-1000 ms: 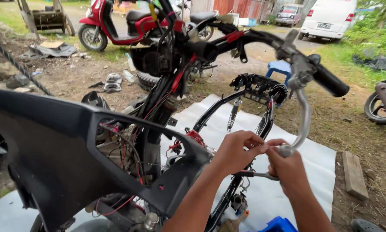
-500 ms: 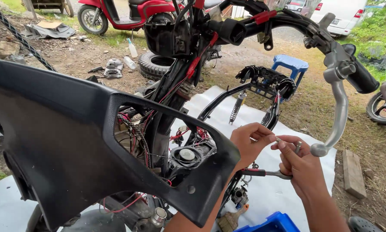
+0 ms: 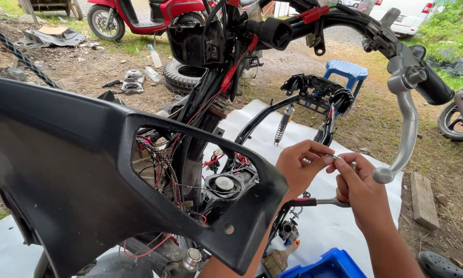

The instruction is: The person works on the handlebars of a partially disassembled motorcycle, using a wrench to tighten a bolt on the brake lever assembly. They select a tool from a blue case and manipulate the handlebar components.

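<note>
Head view: left hand [image 3: 298, 167] and right hand [image 3: 357, 185], fingers pinched together on small metal part [image 3: 343, 159] beside silver brake lever [image 3: 404, 136]. Right hand also grips red-handled tool [image 3: 319, 202]. Black scooter panel [image 3: 87, 175] in foreground, white sheet [image 3: 324, 226] beneath.

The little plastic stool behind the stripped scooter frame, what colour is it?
Blue. The stool shows clearly in the head view, standing on the dirt.

Left hand [image 3: 299, 166] and right hand [image 3: 359, 186] meet, fingertips pinched together.
</note>
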